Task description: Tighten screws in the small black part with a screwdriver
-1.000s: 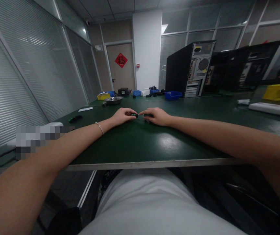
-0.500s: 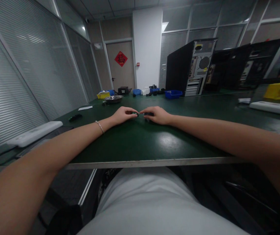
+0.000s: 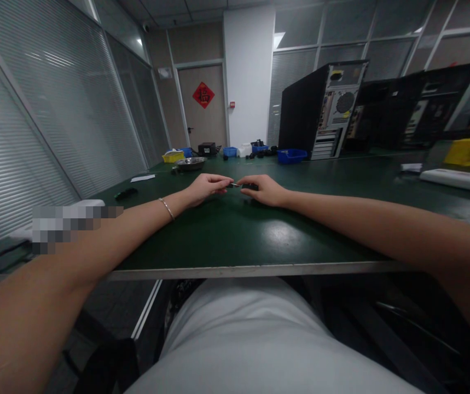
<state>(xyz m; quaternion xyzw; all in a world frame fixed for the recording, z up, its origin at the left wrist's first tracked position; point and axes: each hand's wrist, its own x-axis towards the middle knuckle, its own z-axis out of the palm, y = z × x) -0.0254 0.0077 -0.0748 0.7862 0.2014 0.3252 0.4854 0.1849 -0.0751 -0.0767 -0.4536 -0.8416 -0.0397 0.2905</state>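
My left hand [image 3: 209, 189] is over the middle of the green table [image 3: 218, 241], its thumb and fingers pinched on a small dark part [image 3: 230, 185] too small to name. Facing it, my right hand [image 3: 262, 190] has its fingers closed around a small dark object [image 3: 249, 186], mostly covered by the fingers. A thin shiny piece spans the narrow gap between the fingertips of both hands. Which hand grips it I cannot tell.
Behind the hands are a metal dish [image 3: 190, 163], a yellow tray [image 3: 173, 157] and a blue tray [image 3: 291, 156]. A black computer case [image 3: 304, 117] stands at the back right. Power strips [image 3: 460, 180] lie at both sides, and a dark object [image 3: 126, 193] lies left.
The left hand has turned and lifted slightly, and its fingers now reach farther over the small part. The right hand has shifted a little, with its fingertips slightly more apart.
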